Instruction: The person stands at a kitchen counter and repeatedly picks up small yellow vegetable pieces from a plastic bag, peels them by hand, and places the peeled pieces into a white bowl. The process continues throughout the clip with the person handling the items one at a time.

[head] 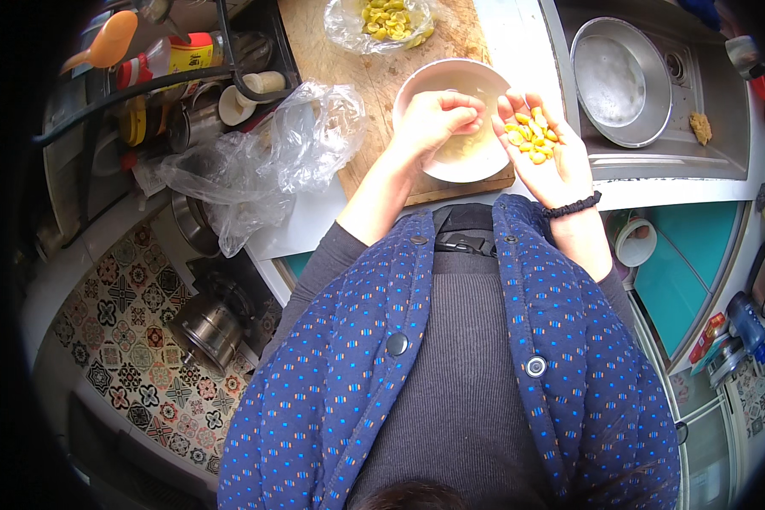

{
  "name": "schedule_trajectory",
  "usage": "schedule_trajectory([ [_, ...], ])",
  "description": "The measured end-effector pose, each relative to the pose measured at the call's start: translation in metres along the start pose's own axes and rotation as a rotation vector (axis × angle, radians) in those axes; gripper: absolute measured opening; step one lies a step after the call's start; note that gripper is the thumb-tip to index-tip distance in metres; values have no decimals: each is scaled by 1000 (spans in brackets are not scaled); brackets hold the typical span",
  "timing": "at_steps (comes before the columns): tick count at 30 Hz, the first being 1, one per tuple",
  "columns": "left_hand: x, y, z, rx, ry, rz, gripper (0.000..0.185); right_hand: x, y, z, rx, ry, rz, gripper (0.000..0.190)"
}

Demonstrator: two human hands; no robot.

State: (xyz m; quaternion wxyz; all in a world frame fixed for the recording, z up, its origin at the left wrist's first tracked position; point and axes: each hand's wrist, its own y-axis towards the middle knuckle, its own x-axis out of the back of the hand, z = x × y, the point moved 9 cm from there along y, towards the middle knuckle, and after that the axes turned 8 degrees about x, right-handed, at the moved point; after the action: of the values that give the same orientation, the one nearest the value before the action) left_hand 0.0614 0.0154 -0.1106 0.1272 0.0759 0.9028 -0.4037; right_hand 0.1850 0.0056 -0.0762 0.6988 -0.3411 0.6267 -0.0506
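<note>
My right hand (564, 150) lies palm up beside the bowl, cupping a small heap of yellow bean-like pieces (535, 135). Over the left side of the white bowl (465, 172), my left hand (438, 121) has its thumb and fingers drawn together. Whether something small is pinched there is hidden. Cloudy liquid stands in the bowl, with pale pieces (462, 148) at its bottom. The bowl rests on a wooden cutting board (376, 127). At the board's far end, a clear plastic bag (344, 29) holds yellow-green hulls or pieces (392, 19).
Crumpled clear plastic bags (280, 159) lie left of the board. Bottles (184, 57) and cups (239, 105) crowd a black rack (165, 80). To the right, a metal basin (666, 108) with liquid sits in the steel sink (720, 64), near a tan scrubber (700, 127). A metal pot (210, 331) is low at left.
</note>
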Motion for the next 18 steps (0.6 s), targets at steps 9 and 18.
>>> schedule_trajectory([
  [9,-19,-37,-49,-547,1295,-459,29,-4,-4,-1,-12,5,-12,21],
  [18,3,-37,-33,-100,166,-33,24,-8,-6,-2,-21,-3,32,22],
])
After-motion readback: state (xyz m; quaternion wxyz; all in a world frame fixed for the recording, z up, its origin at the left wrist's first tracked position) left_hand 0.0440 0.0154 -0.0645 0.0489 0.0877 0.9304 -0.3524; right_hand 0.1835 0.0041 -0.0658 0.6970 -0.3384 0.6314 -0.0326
